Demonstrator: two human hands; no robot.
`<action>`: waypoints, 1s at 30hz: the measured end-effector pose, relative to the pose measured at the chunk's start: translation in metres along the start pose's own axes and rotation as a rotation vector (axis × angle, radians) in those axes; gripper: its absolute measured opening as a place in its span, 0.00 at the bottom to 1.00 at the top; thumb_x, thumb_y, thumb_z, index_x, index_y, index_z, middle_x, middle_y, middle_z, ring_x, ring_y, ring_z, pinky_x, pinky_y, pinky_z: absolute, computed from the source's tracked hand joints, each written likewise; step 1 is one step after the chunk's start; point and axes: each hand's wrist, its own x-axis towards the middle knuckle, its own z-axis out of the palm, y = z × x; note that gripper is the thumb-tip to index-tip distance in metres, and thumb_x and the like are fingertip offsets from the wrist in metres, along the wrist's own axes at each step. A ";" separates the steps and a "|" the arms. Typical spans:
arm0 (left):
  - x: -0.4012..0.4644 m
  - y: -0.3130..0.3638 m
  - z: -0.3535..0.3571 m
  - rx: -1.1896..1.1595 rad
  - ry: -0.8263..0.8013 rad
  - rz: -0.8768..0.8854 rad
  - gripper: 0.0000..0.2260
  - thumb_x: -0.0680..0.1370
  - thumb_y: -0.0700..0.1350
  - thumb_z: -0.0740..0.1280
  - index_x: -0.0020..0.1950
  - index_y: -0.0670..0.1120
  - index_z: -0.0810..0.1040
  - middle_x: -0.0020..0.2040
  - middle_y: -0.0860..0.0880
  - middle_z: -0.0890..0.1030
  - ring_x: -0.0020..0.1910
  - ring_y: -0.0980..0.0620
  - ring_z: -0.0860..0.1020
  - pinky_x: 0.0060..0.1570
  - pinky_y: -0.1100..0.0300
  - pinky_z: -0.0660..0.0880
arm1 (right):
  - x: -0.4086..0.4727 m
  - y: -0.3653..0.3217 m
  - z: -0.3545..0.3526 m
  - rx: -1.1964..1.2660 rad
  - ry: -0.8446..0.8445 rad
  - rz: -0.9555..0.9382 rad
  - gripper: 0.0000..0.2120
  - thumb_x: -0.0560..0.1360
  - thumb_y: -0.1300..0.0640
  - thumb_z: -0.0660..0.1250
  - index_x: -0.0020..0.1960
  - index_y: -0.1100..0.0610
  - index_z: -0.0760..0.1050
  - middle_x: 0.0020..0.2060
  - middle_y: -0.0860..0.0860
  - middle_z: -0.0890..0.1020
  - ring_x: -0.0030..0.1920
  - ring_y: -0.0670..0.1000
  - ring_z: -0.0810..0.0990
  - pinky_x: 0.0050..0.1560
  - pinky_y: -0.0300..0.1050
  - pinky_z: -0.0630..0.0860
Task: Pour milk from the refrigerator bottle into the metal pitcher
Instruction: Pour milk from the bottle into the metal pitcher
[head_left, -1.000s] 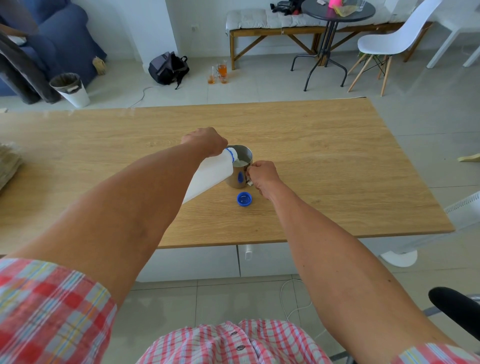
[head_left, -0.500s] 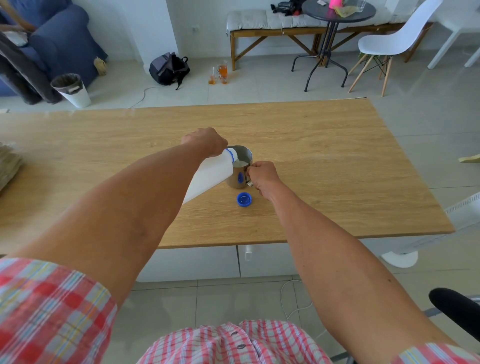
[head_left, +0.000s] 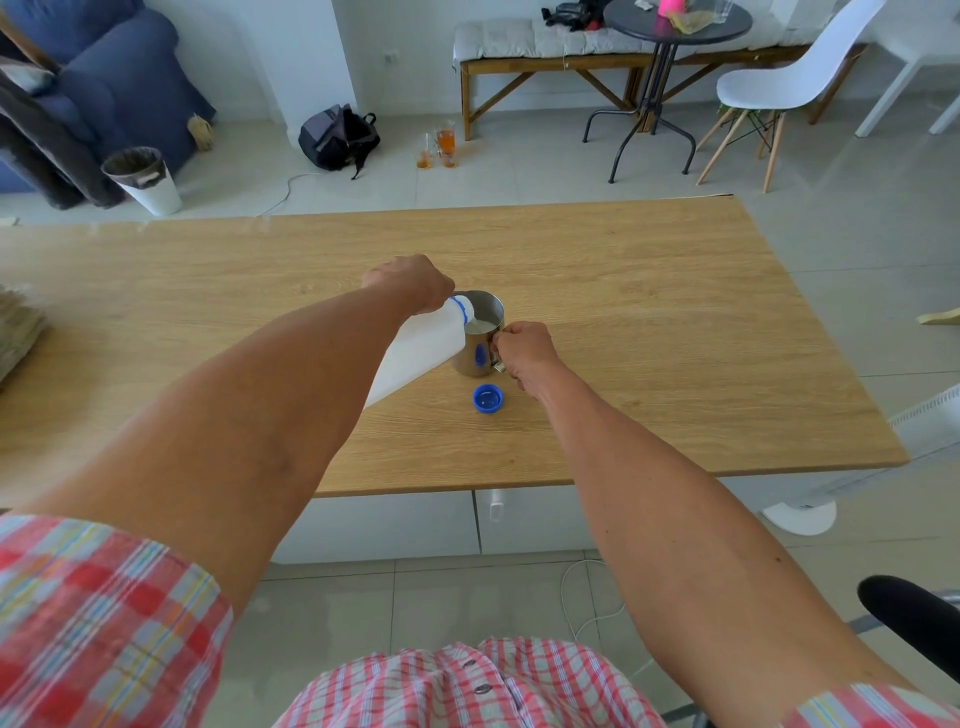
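From the head camera, your left hand sits just above the middle of the frame, fingers wrapped over the upper end of the white milk bottle. You hold the bottle tipped steeply, its base toward the lower left and its blue-ringed neck resting at the rim of the metal pitcher. White milk shows inside the pitcher, just under the bottle's mouth.

Your right hand is directly right of the pitcher, fingers curled tight around its handle. The pitcher stands upright on the wooden table, close to the centre of the frame.

The blue cap lies open side up on the table just below the pitcher, apart from both hands.

Along the top of the frame, on the floor beyond the table, you can see a white waste bin at the upper left, a dark backpack near the top centre, a round black side table and a white chair at the upper right. Your checked shirt fills the bottom edge.
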 end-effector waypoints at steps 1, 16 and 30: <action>0.000 0.000 0.000 0.001 0.001 0.001 0.13 0.80 0.53 0.60 0.52 0.45 0.77 0.43 0.46 0.79 0.42 0.46 0.79 0.42 0.55 0.73 | 0.000 0.000 0.000 0.000 0.001 -0.001 0.08 0.79 0.65 0.62 0.46 0.57 0.78 0.38 0.55 0.76 0.34 0.50 0.68 0.30 0.43 0.63; 0.000 0.001 -0.001 0.007 -0.007 -0.008 0.13 0.80 0.52 0.59 0.41 0.46 0.73 0.40 0.47 0.78 0.36 0.49 0.76 0.37 0.56 0.69 | -0.001 0.000 0.000 -0.013 -0.008 0.005 0.09 0.77 0.65 0.61 0.45 0.55 0.77 0.38 0.55 0.76 0.33 0.51 0.68 0.31 0.43 0.64; 0.000 0.001 -0.001 -0.004 -0.010 0.004 0.12 0.80 0.52 0.59 0.45 0.45 0.74 0.41 0.46 0.78 0.43 0.46 0.78 0.42 0.55 0.71 | 0.000 0.000 0.000 -0.004 -0.016 0.012 0.08 0.77 0.66 0.61 0.45 0.56 0.77 0.37 0.55 0.75 0.35 0.52 0.70 0.30 0.43 0.64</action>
